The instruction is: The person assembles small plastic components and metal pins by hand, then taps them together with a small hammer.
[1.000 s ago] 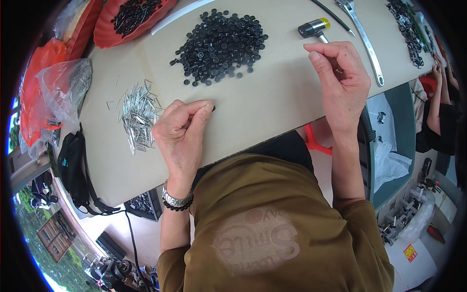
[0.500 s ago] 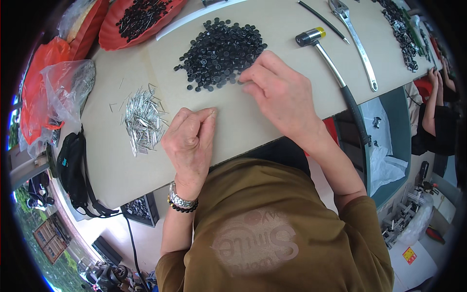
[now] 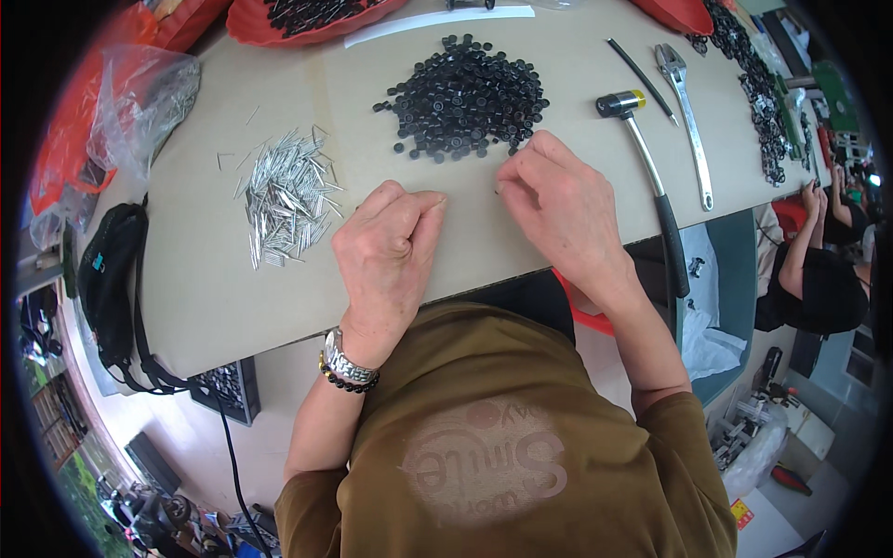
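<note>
My left hand (image 3: pixel 389 249) is closed over the near part of the table, thumb and forefinger pressed together; whatever they hold is hidden. To its left lies a pile of thin silvery metal pins (image 3: pixel 290 191). My right hand (image 3: pixel 566 212) pinches with its fingertips turned toward my left hand, and a bit of a small black cap shows at their tips. Just beyond it spreads a heap of small round black caps (image 3: pixel 470 98), close to my right knuckles. A gap of bare tabletop separates the two hands.
On the right lie a yellow-and-black-headed hammer (image 3: pixel 642 149), a dark thin rod (image 3: pixel 642 81) and an adjustable wrench (image 3: pixel 686 126). A red tray (image 3: pixel 251 33) of black parts sits at the far left, near plastic bags (image 3: pixel 144 102). A black pouch (image 3: pixel 112 279) hangs at the left edge.
My right hand has drawn back from the heap's edge toward me with a small black cap. My left hand stays closed. The whole view has shifted slightly.
</note>
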Demonstrator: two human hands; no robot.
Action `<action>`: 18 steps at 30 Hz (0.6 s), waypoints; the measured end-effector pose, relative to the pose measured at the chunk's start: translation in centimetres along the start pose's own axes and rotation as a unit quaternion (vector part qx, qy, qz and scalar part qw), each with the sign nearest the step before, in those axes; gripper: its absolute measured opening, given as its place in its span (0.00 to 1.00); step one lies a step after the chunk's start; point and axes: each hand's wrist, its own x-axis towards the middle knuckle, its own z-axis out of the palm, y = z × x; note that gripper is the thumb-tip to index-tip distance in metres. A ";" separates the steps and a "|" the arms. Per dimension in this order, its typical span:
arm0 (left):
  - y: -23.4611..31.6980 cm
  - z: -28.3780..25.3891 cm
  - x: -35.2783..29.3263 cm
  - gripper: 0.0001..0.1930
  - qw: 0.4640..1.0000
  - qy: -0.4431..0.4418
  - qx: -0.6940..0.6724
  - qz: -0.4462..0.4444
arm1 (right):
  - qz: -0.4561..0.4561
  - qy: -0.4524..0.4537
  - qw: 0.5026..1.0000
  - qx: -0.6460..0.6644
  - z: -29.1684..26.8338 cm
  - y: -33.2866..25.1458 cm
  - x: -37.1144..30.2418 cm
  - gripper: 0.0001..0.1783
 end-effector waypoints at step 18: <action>-0.1 0.1 -0.3 0.04 1.000 -0.004 0.006 -0.010 | -0.018 0.038 0.993 0.113 1.2 -0.3 -0.3 0.07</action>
